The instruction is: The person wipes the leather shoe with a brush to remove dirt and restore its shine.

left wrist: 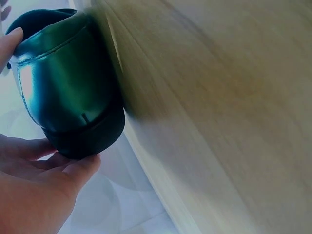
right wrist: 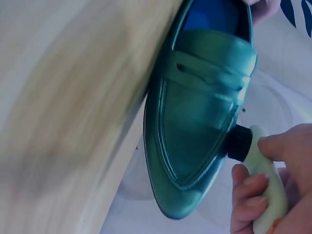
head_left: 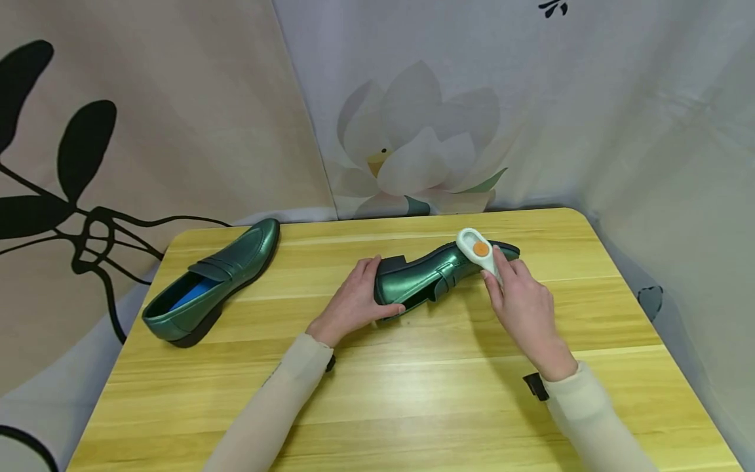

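Note:
A metallic green loafer is tipped on its side at the table's middle, toe to the right, sole facing away and opening toward me. My left hand grips its heel end, thumb by the opening and fingers at the black heel block. A small white brush with an orange spot is pinched in my right hand. In the right wrist view its black bristles meet the side of the loafer's front, below the strap. The other green loafer stands upright at the left, blue insole showing.
Both shoes are on a light wooden table with rounded back corners. Behind it hangs a pale curtain with printed flowers and dark leaves, close to the table's back edge. Each wrist carries a black strap below a cream sleeve.

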A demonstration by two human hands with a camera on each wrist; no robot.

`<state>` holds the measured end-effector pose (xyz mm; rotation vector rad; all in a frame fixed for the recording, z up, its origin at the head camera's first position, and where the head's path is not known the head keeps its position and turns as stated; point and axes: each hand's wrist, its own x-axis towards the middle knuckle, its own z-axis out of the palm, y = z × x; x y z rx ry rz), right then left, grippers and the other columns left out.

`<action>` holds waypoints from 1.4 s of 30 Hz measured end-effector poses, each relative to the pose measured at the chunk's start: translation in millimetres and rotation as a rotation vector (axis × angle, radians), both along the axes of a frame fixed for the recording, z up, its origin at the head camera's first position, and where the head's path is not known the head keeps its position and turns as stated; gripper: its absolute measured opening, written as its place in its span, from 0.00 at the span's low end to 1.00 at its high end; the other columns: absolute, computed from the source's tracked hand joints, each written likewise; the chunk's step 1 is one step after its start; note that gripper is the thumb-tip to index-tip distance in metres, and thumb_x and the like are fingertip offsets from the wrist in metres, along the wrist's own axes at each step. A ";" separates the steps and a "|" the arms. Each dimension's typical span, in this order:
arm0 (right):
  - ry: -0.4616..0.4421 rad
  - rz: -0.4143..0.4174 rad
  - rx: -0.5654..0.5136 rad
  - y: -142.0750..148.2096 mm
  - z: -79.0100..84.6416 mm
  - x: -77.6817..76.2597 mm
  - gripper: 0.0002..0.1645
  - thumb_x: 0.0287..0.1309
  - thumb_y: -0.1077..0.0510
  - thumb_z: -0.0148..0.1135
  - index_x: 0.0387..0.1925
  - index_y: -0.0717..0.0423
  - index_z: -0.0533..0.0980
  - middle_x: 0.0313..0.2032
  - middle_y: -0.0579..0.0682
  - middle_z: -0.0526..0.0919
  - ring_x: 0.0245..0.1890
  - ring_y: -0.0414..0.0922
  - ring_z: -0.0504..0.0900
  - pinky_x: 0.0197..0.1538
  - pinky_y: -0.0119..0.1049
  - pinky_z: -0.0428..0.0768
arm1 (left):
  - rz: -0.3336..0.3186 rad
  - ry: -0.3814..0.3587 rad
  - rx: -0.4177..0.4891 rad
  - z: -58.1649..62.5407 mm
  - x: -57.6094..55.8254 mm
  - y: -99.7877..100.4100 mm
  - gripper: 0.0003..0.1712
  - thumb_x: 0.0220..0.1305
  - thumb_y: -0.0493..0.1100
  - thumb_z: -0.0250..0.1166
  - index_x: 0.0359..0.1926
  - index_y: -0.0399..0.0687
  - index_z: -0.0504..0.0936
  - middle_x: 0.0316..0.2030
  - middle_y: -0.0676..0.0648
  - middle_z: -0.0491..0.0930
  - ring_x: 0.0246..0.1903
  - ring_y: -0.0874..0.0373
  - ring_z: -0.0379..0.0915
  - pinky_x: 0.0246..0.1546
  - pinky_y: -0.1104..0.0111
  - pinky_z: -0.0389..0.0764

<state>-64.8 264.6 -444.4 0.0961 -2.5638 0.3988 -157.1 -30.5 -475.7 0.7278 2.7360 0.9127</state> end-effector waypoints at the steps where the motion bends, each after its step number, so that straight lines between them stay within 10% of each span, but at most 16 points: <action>1: -0.001 -0.012 -0.003 0.9 0.8 -0.5 0.30 0.69 0.55 0.67 0.67 0.64 0.74 0.36 0.63 0.81 0.17 0.55 0.76 0.16 0.52 0.74 | -0.001 0.000 0.000 0.0 -0.1 -0.2 0.66 0.52 0.65 0.80 0.80 0.37 0.56 0.71 0.36 0.64 0.66 0.43 0.68 0.66 0.52 0.73; 16: -0.109 0.095 0.082 -26.2 13.1 -12.8 0.30 0.69 0.44 0.66 0.65 0.57 0.80 0.33 0.57 0.81 0.11 0.44 0.64 0.13 0.38 0.64 | 0.001 -0.004 0.007 -0.2 0.3 1.2 0.66 0.52 0.63 0.81 0.79 0.36 0.56 0.72 0.35 0.63 0.65 0.43 0.67 0.65 0.53 0.73; 30: -0.167 -0.055 0.034 44.5 37.3 -4.6 0.28 0.66 0.48 0.71 0.63 0.56 0.80 0.35 0.60 0.83 0.18 0.53 0.74 0.15 0.44 0.65 | 0.003 0.004 0.006 1.1 1.3 1.0 0.66 0.51 0.64 0.80 0.79 0.37 0.56 0.72 0.36 0.63 0.66 0.44 0.67 0.66 0.53 0.72; 42: -0.248 0.043 0.164 15.7 50.1 -28.0 0.27 0.70 0.48 0.66 0.66 0.51 0.79 0.45 0.62 0.83 0.42 0.64 0.79 0.39 0.60 0.71 | 0.010 -0.012 0.008 -0.7 2.7 0.9 0.67 0.52 0.64 0.80 0.80 0.38 0.55 0.73 0.37 0.61 0.67 0.44 0.67 0.67 0.53 0.72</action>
